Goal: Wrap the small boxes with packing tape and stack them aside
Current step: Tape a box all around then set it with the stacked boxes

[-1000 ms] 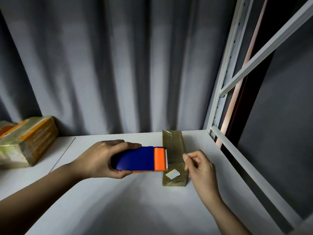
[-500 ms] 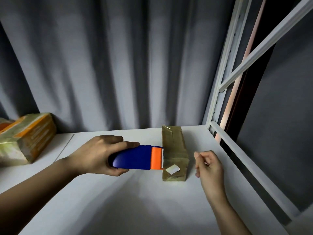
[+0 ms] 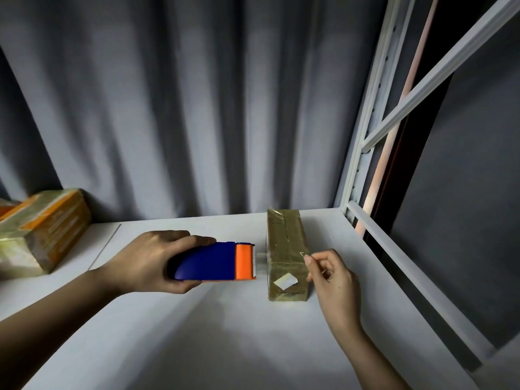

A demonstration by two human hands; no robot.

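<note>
A small brown box (image 3: pixel 284 240), covered in glossy tape and bearing a white label (image 3: pixel 285 282), lies lengthwise on the white shelf (image 3: pixel 197 333). My left hand (image 3: pixel 152 260) grips a blue and orange tape dispenser (image 3: pixel 208 263), whose toothed edge sits just left of the box. A strip of clear tape (image 3: pixel 261 257) runs from the dispenser across the box top. My right hand (image 3: pixel 332 274) pinches the tape's end at the box's upper right edge, fingers curled.
Taped orange-and-brown boxes (image 3: pixel 42 232) are stacked at the far left against the grey curtain (image 3: pixel 197 108). A white rack upright (image 3: pixel 363 153) and a low rail (image 3: pixel 408 266) border the shelf on the right.
My right hand went from beside the box out to the right, then came back to its right top edge. The dispenser pulled slightly left, and clear tape now shows between it and the box.
</note>
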